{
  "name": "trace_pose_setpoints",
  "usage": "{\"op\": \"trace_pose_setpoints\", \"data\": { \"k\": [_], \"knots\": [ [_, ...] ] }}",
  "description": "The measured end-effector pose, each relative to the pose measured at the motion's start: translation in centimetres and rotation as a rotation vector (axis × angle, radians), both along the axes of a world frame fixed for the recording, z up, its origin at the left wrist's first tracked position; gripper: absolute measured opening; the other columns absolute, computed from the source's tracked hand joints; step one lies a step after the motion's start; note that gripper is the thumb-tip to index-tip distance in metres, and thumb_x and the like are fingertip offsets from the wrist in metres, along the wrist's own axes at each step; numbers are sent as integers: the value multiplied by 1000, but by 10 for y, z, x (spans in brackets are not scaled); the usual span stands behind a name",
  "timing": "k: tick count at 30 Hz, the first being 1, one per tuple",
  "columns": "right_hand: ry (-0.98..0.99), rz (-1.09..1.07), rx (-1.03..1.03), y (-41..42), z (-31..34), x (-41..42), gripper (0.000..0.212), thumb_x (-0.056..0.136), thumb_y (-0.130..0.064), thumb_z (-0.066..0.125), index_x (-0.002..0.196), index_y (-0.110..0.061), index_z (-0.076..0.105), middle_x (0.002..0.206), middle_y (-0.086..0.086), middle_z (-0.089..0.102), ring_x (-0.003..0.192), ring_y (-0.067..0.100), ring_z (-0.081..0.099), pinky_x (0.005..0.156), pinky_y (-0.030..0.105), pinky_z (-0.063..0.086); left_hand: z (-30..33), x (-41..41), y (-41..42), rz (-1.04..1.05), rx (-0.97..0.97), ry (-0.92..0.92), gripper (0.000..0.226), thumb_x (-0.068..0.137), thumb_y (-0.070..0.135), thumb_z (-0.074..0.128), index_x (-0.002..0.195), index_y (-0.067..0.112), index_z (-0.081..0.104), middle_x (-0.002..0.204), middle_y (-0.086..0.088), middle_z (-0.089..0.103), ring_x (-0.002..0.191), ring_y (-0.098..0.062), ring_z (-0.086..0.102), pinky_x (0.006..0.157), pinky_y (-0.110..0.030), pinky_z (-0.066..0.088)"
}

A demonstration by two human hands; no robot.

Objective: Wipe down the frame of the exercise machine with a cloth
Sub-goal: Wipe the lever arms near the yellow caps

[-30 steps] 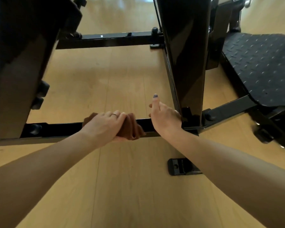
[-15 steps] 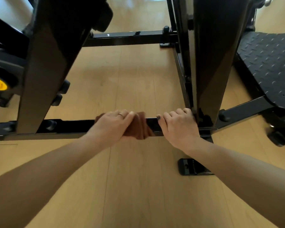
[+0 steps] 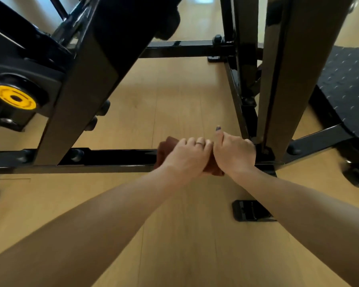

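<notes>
**Both hands at the low crossbar, cloth under the left**

We see the wooden floor filling most of the frame, pale and planked, with the black exercise machine frame standing over it. Two broad uprights rise out of view: one slants from the lower left toward the upper centre, the other stands at the right of centre. A low crossbar runs horizontally across the middle of the frame and meets the right upright at its base. A second bar lies parallel to it in the upper centre. At the far right we find a black studded footplate, tilted. At the far left sits a round yellow disc in a black housing.

Our two bare forearms reach in from the bottom edge. The left hand lies over the crossbar just left of the right upright, its fingers curled round a brown cloth that is bunched on the bar; a ring shows on one finger. The right hand touches the left one and sits against the base of the upright, fingers curled down over the bar, thumb pointing up.

A small black foot pad lies on the floor at lower right, partly behind the right forearm.
</notes>
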State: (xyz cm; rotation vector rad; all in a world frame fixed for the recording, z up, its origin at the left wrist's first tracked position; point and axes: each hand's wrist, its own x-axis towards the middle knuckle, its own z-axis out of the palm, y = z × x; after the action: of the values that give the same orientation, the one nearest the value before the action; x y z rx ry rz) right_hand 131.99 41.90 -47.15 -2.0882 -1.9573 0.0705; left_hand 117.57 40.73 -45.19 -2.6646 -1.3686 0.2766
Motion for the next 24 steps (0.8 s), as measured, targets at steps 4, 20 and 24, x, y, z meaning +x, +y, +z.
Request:
{"op": "trace_pose_setpoints", "data": {
  "k": [4,20,24],
  "knots": [
    [-140,41,68,-6,0,-1,63,106,-45,0,72,-25,49,64,-3,61,56,20,50,71,38,38,-7,-5,5,-60,84,6,65,106,40,46,155,5,22,145,-13,48,124,-29,54,100,-39,46],
    [89,346,-198,2,4,-38,51,111,-38,14,97,-16,57,73,-2,59,65,16,60,73,42,56,19,-166,-20,229,-16,153,87,91,68,48,155,14,23,152,-7,46,138,-24,48,118,-41,35],
    [346,185,-177,6,-1,-35,60,110,-45,11,86,-20,60,75,-1,62,70,16,61,64,32,47,9,-70,-13,117,19,56,73,97,52,55,150,9,27,144,-13,51,130,-31,54,111,-45,41]
  ]
}}
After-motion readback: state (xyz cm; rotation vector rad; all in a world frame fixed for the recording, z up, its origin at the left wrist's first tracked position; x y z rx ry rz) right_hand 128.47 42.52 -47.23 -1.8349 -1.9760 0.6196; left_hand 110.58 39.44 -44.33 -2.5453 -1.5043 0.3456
